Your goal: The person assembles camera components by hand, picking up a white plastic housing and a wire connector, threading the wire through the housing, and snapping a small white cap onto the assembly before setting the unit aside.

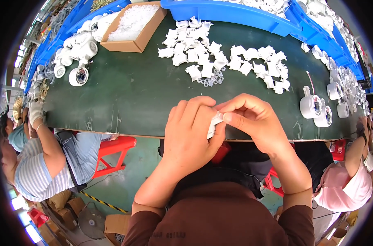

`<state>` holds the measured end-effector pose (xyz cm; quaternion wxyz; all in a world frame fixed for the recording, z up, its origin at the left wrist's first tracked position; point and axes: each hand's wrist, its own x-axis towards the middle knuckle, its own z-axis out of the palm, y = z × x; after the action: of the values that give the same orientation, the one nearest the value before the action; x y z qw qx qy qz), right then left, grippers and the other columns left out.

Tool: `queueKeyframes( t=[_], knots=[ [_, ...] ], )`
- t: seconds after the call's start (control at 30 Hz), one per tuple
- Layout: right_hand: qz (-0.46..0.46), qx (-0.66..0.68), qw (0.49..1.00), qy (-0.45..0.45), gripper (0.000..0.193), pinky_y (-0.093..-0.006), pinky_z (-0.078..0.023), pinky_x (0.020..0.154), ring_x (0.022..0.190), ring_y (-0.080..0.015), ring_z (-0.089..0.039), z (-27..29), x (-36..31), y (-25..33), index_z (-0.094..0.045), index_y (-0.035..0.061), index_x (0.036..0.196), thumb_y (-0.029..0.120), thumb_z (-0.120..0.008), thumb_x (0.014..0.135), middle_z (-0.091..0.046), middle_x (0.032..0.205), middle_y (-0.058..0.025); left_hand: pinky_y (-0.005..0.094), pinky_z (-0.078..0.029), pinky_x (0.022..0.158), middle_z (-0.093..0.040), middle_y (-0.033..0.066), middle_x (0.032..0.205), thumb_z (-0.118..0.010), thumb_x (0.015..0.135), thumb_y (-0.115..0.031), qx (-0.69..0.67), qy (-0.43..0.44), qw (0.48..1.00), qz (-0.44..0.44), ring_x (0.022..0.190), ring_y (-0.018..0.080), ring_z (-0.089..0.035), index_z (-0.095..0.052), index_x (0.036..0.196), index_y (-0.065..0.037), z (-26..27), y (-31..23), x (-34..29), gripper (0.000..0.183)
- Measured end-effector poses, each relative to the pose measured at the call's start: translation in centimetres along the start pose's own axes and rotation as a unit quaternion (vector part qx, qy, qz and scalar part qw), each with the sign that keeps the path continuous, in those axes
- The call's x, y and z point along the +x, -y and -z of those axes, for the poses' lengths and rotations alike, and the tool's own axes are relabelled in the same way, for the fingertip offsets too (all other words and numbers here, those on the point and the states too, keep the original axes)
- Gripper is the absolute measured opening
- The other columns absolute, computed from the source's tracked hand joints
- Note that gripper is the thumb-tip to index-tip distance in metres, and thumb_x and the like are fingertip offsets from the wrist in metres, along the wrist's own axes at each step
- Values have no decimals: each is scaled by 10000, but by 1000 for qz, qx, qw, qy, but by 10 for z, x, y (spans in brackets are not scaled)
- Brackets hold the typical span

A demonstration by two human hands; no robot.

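Note:
My left hand [187, 133] is closed around a small white plastic part [212, 126] just above the table's near edge. Most of that part is hidden by the fingers. My right hand [258, 121] pinches at its upper end, thumb and forefinger together; whatever lies between those fingertips is too small to make out. Beyond my hands is a small cluster of translucent rings [211, 79]. Loose white plastic parts [192, 47] are heaped behind the rings, and more white parts [270, 67] spread to the right.
A cardboard box [131, 44] of translucent pieces stands at the far left of the green table [129, 94]. Blue bins [235, 16] line the back. Round white housings [310, 105] stand right, others [78, 76] left. A co-worker in stripes [43, 168] sits left, another in pink [342, 186] right.

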<state>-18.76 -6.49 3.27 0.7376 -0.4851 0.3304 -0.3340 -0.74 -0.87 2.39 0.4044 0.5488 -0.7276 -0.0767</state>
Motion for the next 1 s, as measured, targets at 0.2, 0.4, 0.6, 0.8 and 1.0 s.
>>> queueKeyframes(
  t=[0.2,0.4,0.6,0.8,1.0],
  knots=[
    [-42,-30,998,-38,71,-292,-520,879,973,-123,-635,-11,1,2,-612,12,984,-12,-650,930,-674,1014,-56,406,-483,777,-649,84,1083,-781,708,-31,13,-2,1000,-25,916,312,-614,-589,1003,-77,-3,1,-1,355],
    [-13,39,998,-50,55,-288,-508,890,987,-120,-632,-15,-2,-2,-628,15,1005,6,-625,950,-680,1057,-68,397,-478,761,-652,91,1053,-784,705,-16,13,-51,999,-5,901,301,-612,-583,1035,-91,-9,2,-5,393],
    [16,9,999,-47,82,-295,-505,903,1012,-124,-634,-13,-3,-9,-650,9,1042,22,-606,974,-701,1071,-76,376,-466,709,-666,83,981,-792,699,-10,-7,-78,996,-40,828,283,-599,-596,1012,-101,-10,7,-7,381],
    [10,-28,998,-59,74,-277,-501,856,958,-92,-620,-18,-5,-18,-634,1,1049,24,-596,991,-682,1013,-43,382,-466,705,-679,73,945,-808,681,-18,-50,-35,996,-65,808,278,-605,-619,969,-100,2,16,-3,354],
    [286,-490,809,-150,183,-384,-501,906,1086,-304,-615,12,-35,4,-697,59,1011,34,-763,842,-670,1099,-112,470,-403,1058,-684,70,1170,-784,735,-54,179,58,979,-77,1193,332,-569,-684,1003,-91,62,49,9,289]
  ],
)
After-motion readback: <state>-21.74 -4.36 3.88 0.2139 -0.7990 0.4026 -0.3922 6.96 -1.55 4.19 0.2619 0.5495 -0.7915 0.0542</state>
